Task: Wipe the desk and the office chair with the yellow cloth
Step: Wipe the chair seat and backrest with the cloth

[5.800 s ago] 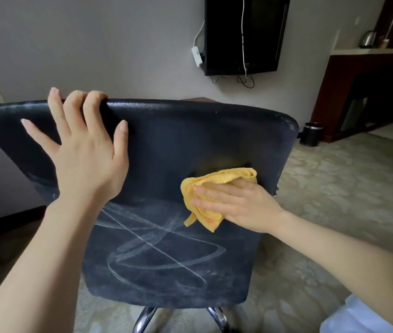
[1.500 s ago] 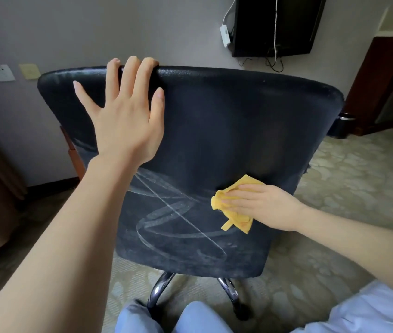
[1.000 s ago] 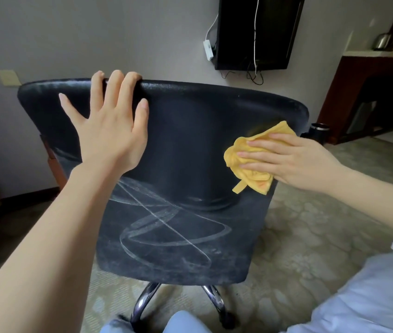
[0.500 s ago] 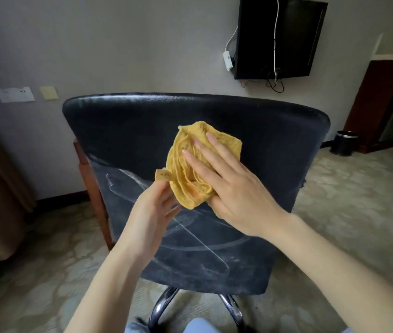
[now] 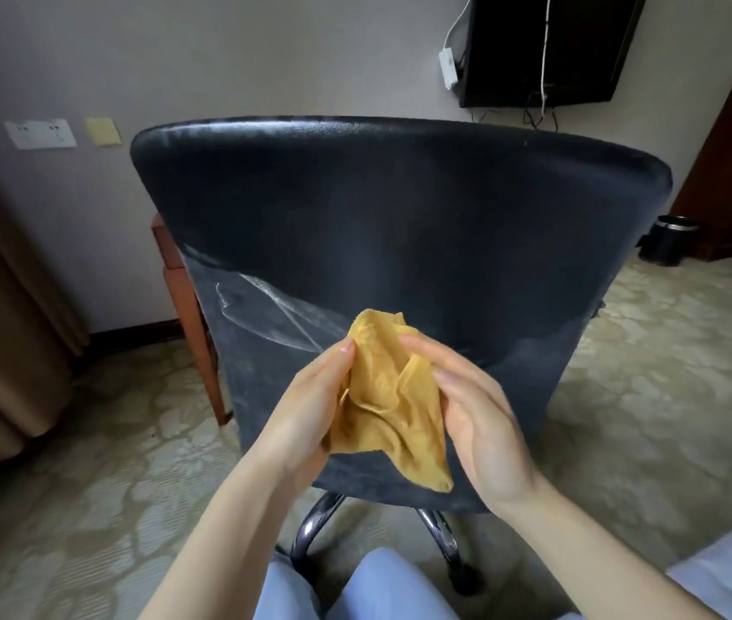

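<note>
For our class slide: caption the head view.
Left hand and right hand grip the yellow cloth before the streaked office chair.

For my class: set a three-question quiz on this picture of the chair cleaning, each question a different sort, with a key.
1. True or false: the yellow cloth is spread flat on the back of the chair.
2. What do the left hand and the right hand hold between them? A) a sponge B) the cloth C) nothing
3. Which small dark thing stands on the floor at the far right?
Key: 1 false; 2 B; 3 the bin.
</note>
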Demonstrator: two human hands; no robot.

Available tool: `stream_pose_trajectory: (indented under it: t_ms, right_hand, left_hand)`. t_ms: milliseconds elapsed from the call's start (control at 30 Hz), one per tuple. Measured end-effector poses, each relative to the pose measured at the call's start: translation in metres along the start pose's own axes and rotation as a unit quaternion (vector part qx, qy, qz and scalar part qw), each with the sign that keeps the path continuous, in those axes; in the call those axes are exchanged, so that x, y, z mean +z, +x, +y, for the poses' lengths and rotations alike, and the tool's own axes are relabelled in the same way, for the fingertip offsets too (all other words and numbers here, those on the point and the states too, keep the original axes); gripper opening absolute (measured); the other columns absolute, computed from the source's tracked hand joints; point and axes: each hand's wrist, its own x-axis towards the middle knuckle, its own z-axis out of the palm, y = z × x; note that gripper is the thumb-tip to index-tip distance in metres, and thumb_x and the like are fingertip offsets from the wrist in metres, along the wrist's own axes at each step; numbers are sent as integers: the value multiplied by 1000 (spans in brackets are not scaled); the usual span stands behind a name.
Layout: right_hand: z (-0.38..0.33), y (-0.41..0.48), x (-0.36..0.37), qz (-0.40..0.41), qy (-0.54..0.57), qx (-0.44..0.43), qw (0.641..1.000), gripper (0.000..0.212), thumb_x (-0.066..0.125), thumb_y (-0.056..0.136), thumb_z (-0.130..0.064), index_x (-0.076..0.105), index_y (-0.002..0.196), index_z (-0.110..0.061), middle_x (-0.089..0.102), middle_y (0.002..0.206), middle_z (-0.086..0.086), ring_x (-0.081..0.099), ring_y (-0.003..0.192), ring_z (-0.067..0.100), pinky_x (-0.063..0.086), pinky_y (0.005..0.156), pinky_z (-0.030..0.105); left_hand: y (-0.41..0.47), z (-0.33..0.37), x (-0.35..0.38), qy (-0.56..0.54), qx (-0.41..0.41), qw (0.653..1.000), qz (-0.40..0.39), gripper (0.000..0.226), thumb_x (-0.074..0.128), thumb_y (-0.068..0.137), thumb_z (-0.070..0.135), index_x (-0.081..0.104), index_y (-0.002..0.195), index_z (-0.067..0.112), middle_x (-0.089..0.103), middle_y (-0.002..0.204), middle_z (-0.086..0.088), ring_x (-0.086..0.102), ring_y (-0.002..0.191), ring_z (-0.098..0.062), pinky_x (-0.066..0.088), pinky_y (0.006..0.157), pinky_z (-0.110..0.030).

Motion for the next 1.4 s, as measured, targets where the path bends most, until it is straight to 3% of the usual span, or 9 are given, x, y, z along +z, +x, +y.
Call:
stream_pose_trajectory:
  t_ms: [133,233,400,600,767,933,1067,1267,1400]
  right_hand:
    - [2,7,-13,179,40,29,983,21,54,91,-15,74,94,-17,71,109,3,63,108,18,47,96,35]
    - [13,5,-33,248,-52,102,962,19,53,89,-11,72,88,-17,72,98,1,64,102,18,46,98,39]
    - [32,-6,-49,157,-129,246,948,13,57,90,-24,69,91,-23,70,98,-2,61,106,19,44,99,41]
    - [21,9,-38,1,-84,200,976,22,48,97,-17,66,111,-15,70,108,2,65,104,17,48,95,32]
    - [6,27,-28,-70,-140,162,974,27,52,95,-11,58,115,-27,70,89,2,66,75,21,54,76,29]
    - [-4,35,-25,-102,-151,145,972,37,56,89,-12,61,108,-43,67,66,4,60,57,15,51,57,24]
    - [-8,29,-24,-156,-198,163,954,31,54,88,-2,70,74,-25,65,65,-4,56,59,5,45,57,17]
    - [-33,31,-29,-104,-207,97,968,25,43,99,-18,53,77,-12,51,76,-4,48,77,9,41,82,28]
    - [-45,45,-20,-52,-302,64,950,27,45,98,-25,54,76,-12,54,74,-4,53,73,12,46,78,31]
  left_hand:
    - [3,7,-6,-7,32,999,22,39,33,102,44,68,111,31,70,113,2,67,104,-17,54,86,-41]
    - [2,11,-16,1,51,999,2,36,35,100,46,70,104,41,70,112,7,68,102,-13,58,75,-32]
    - [4,14,-23,59,50,997,3,30,40,95,50,68,104,45,70,110,13,67,102,-11,56,82,-32]
    - [6,25,-14,137,93,985,-51,33,34,97,46,67,103,45,70,104,10,67,96,-9,55,72,-25]
    - [9,37,-17,176,117,974,-82,34,34,96,48,64,109,39,68,109,7,65,105,-18,56,82,-36]
    - [10,47,-22,183,154,965,-109,26,39,96,46,62,100,34,65,95,6,63,86,-11,54,67,-27]
    - [10,41,-21,147,160,971,-101,17,45,97,40,57,91,30,60,75,5,55,64,-9,45,50,-28]
    - [14,10,-24,26,123,992,25,22,56,85,27,53,98,10,56,80,-12,56,65,-13,43,62,-33]
    - [3,-47,-3,-92,-134,986,22,25,50,96,35,63,112,21,70,100,0,68,82,-15,54,73,-34]
